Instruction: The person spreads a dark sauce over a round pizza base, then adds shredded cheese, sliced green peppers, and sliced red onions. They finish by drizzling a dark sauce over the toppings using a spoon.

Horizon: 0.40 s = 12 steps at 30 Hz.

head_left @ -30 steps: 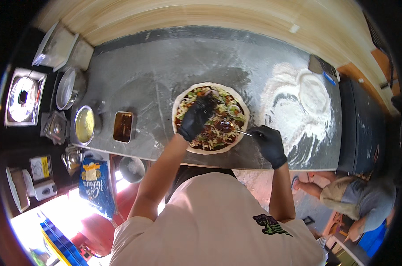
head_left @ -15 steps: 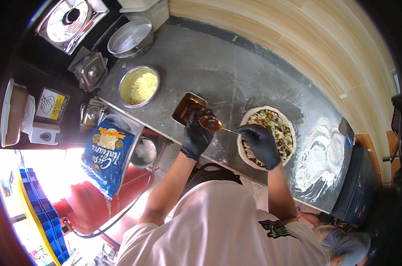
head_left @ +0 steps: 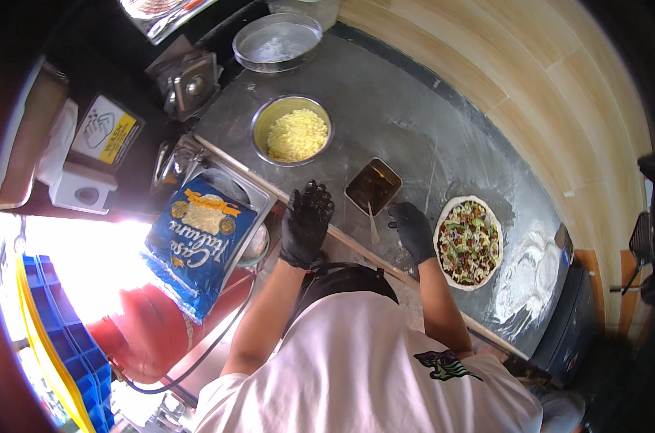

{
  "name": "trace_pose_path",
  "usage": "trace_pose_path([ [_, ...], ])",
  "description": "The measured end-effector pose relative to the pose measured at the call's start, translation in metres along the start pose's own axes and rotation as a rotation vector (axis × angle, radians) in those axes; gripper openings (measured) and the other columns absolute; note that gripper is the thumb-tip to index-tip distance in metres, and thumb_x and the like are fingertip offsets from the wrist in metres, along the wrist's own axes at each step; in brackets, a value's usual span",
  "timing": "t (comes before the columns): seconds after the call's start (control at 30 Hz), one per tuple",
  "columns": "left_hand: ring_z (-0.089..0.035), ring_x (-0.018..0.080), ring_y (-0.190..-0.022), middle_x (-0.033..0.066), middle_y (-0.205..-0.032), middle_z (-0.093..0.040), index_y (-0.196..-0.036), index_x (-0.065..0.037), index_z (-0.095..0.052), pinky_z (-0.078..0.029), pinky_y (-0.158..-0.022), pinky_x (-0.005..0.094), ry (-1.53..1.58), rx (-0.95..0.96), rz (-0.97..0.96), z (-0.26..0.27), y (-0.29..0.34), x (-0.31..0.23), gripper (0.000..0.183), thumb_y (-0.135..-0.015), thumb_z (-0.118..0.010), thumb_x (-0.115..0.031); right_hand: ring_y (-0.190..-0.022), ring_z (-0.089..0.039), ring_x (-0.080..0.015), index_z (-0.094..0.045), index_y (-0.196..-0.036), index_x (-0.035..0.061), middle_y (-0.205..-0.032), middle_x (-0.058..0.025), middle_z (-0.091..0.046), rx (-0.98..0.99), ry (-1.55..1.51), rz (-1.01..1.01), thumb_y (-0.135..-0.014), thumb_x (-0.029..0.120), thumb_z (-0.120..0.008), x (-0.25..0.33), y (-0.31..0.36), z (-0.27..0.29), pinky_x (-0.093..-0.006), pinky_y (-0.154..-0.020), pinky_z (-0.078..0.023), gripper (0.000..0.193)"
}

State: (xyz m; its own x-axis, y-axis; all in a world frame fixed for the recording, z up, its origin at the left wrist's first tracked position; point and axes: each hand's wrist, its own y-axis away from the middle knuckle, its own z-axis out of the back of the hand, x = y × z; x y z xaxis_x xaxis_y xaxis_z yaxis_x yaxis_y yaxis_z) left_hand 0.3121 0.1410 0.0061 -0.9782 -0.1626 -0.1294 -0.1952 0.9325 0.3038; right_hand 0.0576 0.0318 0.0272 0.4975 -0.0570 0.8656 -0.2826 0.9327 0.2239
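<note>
My left hand (head_left: pixel 307 225), in a black glove, is raised at the counter's front edge with its fingers stretched out and nothing in them. My right hand (head_left: pixel 412 229), also gloved in black, hovers between a square metal container and a pizza; its fingers are loosely bent, thumb apart, holding nothing visible. Dark sauce lies in the square container (head_left: pixel 385 171). A metal spoon (head_left: pixel 373 222) leans in it, its handle sticking out toward me, clear of my right hand. The unbaked pizza (head_left: pixel 469 242) with chopped toppings and a pale dough rim lies to the right.
A metal bowl (head_left: pixel 329 141) of shredded cheese stands left on the grey counter (head_left: pixel 385 101). Behind it is a round pan (head_left: pixel 277 43). White flour (head_left: pixel 529 281) covers the right end. A blue bag (head_left: pixel 201 245) lies at left, above a red gas cylinder (head_left: pixel 143 332).
The spoon has gone from my hands into the sauce container, and both hands have let go of it. My hands have drawn apart, the right leaving the pizza. The view has shifted.
</note>
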Motion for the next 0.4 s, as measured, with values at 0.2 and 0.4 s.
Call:
trace_pose_path([
  [0.2, -0.059, 0.027, -0.131, 0.0114, -0.142, -0.064, -0.144, -0.009, -0.06, -0.042, -0.116, 0.0445, 0.151, 0.048, -0.028, 0.003, 0.046, 0.004, 0.052, -0.109, -0.051, -0.045, -0.08, -0.071, -0.0159, -0.072, -0.112, 0.0101, -0.096, -0.0053, -0.073, 0.184, -0.436, -0.434, -0.098, 0.041, -0.072, -0.019, -0.035, -0.029, -0.0307, -0.068, -0.055, 0.034],
  [0.4, -0.062, 0.0243, -0.124, 0.0087, -0.139, -0.067, -0.145, -0.01, -0.059, -0.046, -0.11, 0.0433, 0.13, -0.067, -0.263, 0.024, 0.143, 0.008, 0.05, -0.11, -0.05, -0.044, -0.08, -0.069, -0.0156, -0.072, -0.12, 0.009, -0.096, -0.0054, -0.073, 0.306, -0.356, -0.361, -0.098, 0.039, -0.072, -0.026, -0.044, -0.056, -0.0317, -0.071, -0.055, 0.038],
])
